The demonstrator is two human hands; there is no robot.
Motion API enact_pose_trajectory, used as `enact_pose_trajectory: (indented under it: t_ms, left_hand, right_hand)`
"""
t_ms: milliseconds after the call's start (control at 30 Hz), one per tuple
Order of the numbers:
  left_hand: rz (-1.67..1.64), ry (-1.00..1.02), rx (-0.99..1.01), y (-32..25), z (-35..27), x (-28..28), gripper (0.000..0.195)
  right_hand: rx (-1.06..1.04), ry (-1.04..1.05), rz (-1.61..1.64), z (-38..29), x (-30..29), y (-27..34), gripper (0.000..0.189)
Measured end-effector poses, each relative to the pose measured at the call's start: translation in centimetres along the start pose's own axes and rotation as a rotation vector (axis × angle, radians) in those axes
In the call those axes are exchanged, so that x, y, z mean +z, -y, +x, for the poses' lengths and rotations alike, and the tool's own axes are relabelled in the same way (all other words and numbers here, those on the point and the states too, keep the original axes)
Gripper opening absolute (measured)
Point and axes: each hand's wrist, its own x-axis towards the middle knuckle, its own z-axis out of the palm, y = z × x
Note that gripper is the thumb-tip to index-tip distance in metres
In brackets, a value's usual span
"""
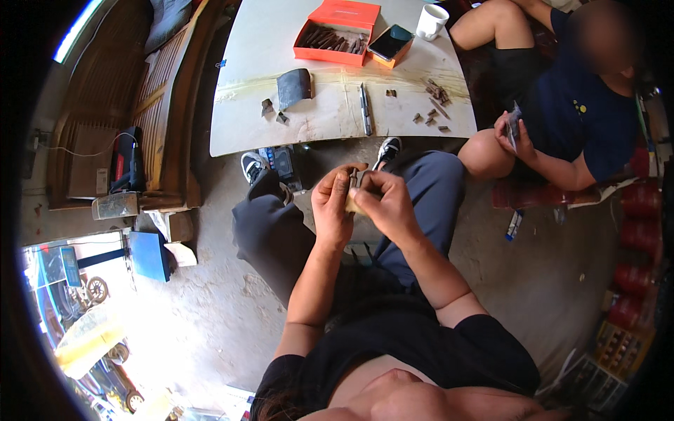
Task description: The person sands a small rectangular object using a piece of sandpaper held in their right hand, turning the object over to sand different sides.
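My left hand (335,200) pinches a small dark brown stick (353,179) upright between thumb and fingers, above my lap. My right hand (387,202) is closed against a pale tan piece (356,205), touching the stick's lower part; fingers hide most of both, and I cannot tell what the tan piece is. Beyond my knees, the table holds a dark grey sheet (294,88) that looks like sandpaper, with two torn scraps (267,107) beside it. A utility knife (365,109) lies to their right. Short brown sticks (438,93) form a loose pile near the table's right edge.
On the white table (242,129) are an open red box (330,55) of dark sticks, a phone (391,42) on an orange box (392,60), and a white mug (432,23). A seated person (579,116) at right holds a small plastic packet (513,126). A wooden bench (163,105) stands left.
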Motion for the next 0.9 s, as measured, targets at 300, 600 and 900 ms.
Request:
enact_pose_trajectory:
  t_ms: [300, 600, 900]
  left_hand:
    - [-0.055, -0.041, -0.015, -0.1, -0.1, 0.3, 0.030]
    - [-0.066, -0.049, -0.018, -0.6, 0.0, 0.6, 0.029]
    - [-0.091, -0.015, -0.019, -0.8, 0.2, 0.7, 0.030]
  right_hand:
    - [-0.083, 0.001, 0.008, 0.6, 0.2, -0.4, 0.020]
    - [-0.069, -0.020, 0.099, 1.0, 0.6, 0.2, 0.023]
    - [-0.138, -0.045, 0.011, 1.4, 0.5, 1.3, 0.024]
